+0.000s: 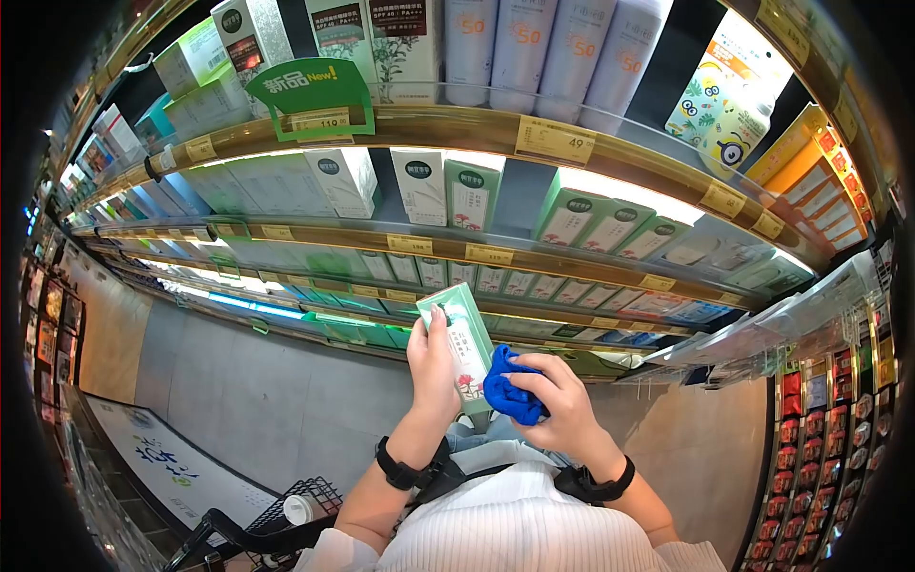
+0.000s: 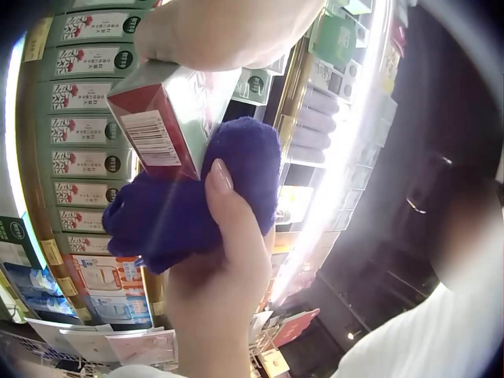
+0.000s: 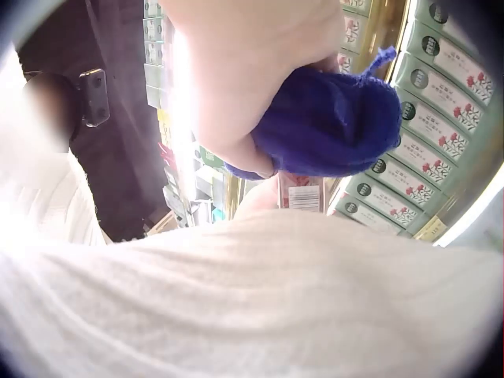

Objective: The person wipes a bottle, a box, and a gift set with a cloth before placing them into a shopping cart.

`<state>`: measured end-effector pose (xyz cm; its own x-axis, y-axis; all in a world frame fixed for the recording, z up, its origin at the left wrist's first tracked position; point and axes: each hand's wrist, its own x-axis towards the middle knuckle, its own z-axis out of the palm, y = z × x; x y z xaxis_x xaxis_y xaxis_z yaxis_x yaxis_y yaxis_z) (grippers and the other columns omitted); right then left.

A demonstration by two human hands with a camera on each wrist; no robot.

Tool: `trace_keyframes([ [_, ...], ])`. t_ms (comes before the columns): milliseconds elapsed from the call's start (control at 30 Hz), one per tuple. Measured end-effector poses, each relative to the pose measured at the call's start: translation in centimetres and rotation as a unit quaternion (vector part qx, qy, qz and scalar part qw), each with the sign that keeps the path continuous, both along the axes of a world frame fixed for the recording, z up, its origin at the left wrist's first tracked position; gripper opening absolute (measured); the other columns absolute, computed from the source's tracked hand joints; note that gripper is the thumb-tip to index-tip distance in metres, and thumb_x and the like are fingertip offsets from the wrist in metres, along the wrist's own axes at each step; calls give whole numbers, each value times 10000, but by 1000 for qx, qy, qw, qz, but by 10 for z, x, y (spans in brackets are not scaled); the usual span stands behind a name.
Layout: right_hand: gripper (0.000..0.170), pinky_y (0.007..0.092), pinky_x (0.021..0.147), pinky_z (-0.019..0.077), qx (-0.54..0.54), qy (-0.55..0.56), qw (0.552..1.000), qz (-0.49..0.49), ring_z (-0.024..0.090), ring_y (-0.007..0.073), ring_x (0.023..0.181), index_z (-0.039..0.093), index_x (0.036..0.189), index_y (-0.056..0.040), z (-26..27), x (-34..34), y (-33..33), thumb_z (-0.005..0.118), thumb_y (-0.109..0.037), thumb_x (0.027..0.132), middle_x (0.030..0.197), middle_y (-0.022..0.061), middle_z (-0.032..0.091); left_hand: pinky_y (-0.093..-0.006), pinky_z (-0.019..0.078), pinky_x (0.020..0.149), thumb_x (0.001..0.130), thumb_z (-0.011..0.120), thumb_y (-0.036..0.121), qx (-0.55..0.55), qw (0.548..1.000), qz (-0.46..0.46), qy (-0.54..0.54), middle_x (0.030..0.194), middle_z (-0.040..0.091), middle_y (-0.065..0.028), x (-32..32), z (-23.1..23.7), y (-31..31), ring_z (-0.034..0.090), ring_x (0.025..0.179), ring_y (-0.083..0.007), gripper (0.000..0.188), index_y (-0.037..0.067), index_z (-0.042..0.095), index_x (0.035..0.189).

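Note:
In front of the shelves my left hand (image 1: 434, 367) grips a light green carton (image 1: 467, 348) with a white label and pink flowers, its thumb along the front edge. My right hand (image 1: 562, 405) holds a bunched blue cloth (image 1: 515, 386) at the carton's lower right side. From the left wrist, the carton's dark red end with a barcode (image 2: 150, 138) faces the camera, and the cloth (image 2: 244, 165) lies right against it under the right thumb (image 2: 228, 197). The right wrist view shows the cloth (image 3: 331, 118) wrapped in the fingers, with the barcode end of the carton (image 3: 303, 197) just below.
Shelves with price tags (image 1: 556, 140) carry rows of similar green cartons (image 1: 605, 229) and purple-white bottles (image 1: 519, 48). A black basket cart (image 1: 257, 539) with a white-lidded cup (image 1: 303, 510) stands at lower left. Hanging red packets (image 1: 791, 434) line a rack at right.

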<state>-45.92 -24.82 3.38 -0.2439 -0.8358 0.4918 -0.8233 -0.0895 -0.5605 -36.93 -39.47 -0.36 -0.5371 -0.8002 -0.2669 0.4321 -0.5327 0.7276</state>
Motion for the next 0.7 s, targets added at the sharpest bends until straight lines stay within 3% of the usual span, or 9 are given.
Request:
trace_keyframes([
  [67,517,377,796,518,-11,-60,998,13,608,327,948,636,1024,-78,-5,-3,2,740,-18,521,1101,118,594,-261,532,680,992,478,301,22,1000,-11,2,903,618,-28,-1,0,1,633,788,-100,251,61,512,1057],
  [167,523,392,803,514,-44,-65,997,-16,606,337,946,625,1035,-61,3,-7,1,738,12,530,1084,139,588,-251,511,685,984,504,296,3,989,-144,-40,916,624,-20,-3,9,6,615,788,-79,267,49,536,1078],
  [200,523,392,803,514,-44,-64,997,-17,606,337,946,625,1035,-61,6,-9,0,738,12,530,1084,139,588,-251,511,685,984,504,296,3,989,-145,-39,916,624,-20,-3,9,8,615,788,-79,267,49,536,1078],
  [300,485,383,778,516,-125,-25,984,-126,608,343,932,603,1040,-22,11,-17,-3,755,29,582,1052,178,577,-228,492,679,981,514,282,-48,955,-289,-49,924,622,1,1,10,12,592,788,-53,289,39,552,1134],
  [400,438,383,803,493,-124,-31,979,-157,601,337,942,575,1019,-11,12,-16,0,779,8,632,1068,193,577,-261,526,733,981,492,257,-104,948,-294,-63,1021,643,-37,4,11,12,634,854,-94,314,39,520,1206],
  [467,443,378,801,494,-107,-39,987,-116,609,336,926,576,1016,-7,3,-12,2,790,-18,628,1042,195,588,-276,534,735,982,493,282,-107,963,-246,-38,1006,640,-45,1,5,15,638,849,-111,320,45,516,1195],
  [533,444,374,791,503,-79,-86,990,-75,617,339,915,583,1009,-7,-1,2,4,792,-22,617,1044,199,590,-290,541,731,982,489,318,-32,995,-89,31,988,636,-58,0,6,15,642,844,-135,323,50,516,1161],
  [700,428,370,775,521,-38,-73,996,-31,625,346,918,622,998,-32,-4,0,7,773,-25,597,1038,172,602,-293,537,739,990,477,308,-23,996,-37,74,992,610,-54,9,0,9,633,861,-140,296,70,476,1166],
])
